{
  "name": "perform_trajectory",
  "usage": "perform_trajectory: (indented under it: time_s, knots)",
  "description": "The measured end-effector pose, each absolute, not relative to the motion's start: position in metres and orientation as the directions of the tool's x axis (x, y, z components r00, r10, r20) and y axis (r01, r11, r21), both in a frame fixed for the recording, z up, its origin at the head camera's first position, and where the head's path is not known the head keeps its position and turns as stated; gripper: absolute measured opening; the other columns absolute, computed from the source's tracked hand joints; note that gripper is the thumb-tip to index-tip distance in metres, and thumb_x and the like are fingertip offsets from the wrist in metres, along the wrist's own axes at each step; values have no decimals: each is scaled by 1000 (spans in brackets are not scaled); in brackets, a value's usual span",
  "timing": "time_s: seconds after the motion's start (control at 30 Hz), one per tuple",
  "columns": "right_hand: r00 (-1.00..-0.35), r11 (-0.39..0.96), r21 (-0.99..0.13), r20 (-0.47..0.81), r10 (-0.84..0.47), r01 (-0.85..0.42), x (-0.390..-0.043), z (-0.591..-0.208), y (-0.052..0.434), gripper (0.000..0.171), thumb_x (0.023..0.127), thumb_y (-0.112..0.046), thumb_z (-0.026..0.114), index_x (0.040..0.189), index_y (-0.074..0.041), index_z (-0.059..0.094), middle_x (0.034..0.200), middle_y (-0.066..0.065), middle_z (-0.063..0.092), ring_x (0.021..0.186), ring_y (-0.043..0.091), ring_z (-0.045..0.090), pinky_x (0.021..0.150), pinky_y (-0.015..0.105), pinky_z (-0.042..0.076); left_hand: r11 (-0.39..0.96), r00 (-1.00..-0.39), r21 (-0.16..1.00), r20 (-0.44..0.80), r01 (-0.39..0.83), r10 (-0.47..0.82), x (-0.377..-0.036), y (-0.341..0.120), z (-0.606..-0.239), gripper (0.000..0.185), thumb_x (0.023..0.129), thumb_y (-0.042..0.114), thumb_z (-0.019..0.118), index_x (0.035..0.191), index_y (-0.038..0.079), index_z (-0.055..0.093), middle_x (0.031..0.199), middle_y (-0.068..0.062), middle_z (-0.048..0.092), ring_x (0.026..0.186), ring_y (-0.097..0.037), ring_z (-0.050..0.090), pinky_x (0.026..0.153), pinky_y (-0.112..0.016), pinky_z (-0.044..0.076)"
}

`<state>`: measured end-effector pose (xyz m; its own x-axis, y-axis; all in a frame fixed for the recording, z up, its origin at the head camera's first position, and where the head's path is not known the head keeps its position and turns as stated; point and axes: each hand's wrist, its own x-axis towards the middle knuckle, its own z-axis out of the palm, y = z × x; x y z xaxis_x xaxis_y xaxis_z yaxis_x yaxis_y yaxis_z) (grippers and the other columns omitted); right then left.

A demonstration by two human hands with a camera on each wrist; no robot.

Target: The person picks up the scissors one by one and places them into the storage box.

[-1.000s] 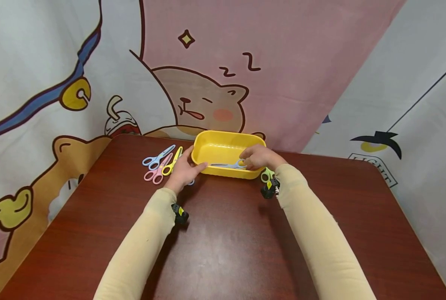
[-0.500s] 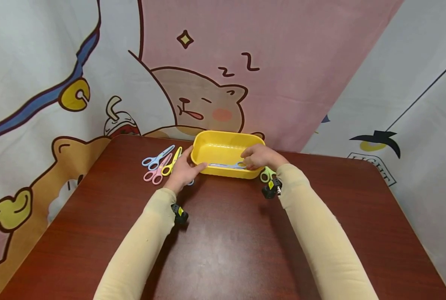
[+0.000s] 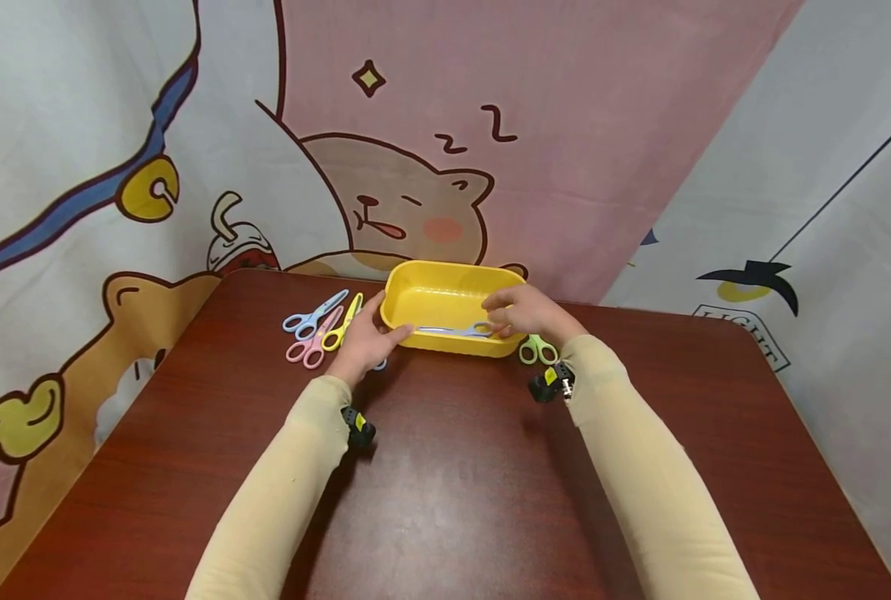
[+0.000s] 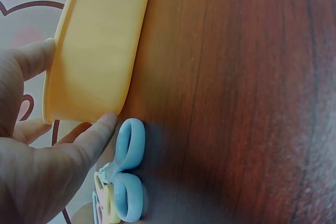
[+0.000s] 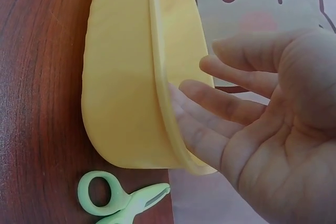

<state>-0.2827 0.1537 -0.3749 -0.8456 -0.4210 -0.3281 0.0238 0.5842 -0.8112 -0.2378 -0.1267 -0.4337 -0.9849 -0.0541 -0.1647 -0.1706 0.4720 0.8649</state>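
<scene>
A yellow plastic tub (image 3: 445, 298) stands at the far middle of the table. Grey-blue scissors (image 3: 454, 331) lie inside it along the near wall. My left hand (image 3: 366, 337) rests against the tub's left end, its straight thumb on the near wall (image 4: 100, 51) and its fingers by the rim. Under that hand lies a pair of blue scissors (image 4: 128, 145). My right hand (image 3: 523, 312) hovers over the tub's right end with relaxed fingers (image 5: 226, 103) and holds nothing. Green scissors (image 3: 538, 350) lie just right of the tub (image 5: 121, 93).
Blue scissors (image 3: 315, 312), pink scissors (image 3: 312, 343) and yellow scissors (image 3: 342, 327) lie side by side left of the tub. The dark wooden table (image 3: 453, 483) stretches toward me. A cartoon-printed cloth (image 3: 415, 167) hangs close behind the table's far edge.
My right hand has let go of the grey-blue scissors, which now lie in the tub, and has lifted slightly to the right. The left hand has stayed at the tub's end.
</scene>
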Motion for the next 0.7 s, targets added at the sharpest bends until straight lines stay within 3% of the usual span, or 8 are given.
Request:
perform_trajectory:
  time_s: [0.33, 0.7]
  knots:
    - [-853, 527, -850, -267, -449, -11, -274, -373, 160, 43, 104, -5, 55, 144, 10, 51, 148, 30, 51, 115, 46, 67, 96, 48, 58, 481, -986, 862, -158, -163, -52, -239, -127, -434, 90, 95, 31, 76, 166, 13, 23, 167, -15, 30, 144, -35, 44, 120, -47, 37]
    - [-866, 503, -863, -210, -454, -55, -265, -369, 169, 42, 106, -9, 55, 144, 6, 53, 140, 34, 56, 116, 48, 65, 95, 51, 58, 493, -986, 855, -157, -164, -55, -240, -128, -435, 90, 95, 32, 76, 166, 14, 23, 167, -16, 30, 146, -35, 41, 121, -48, 35]
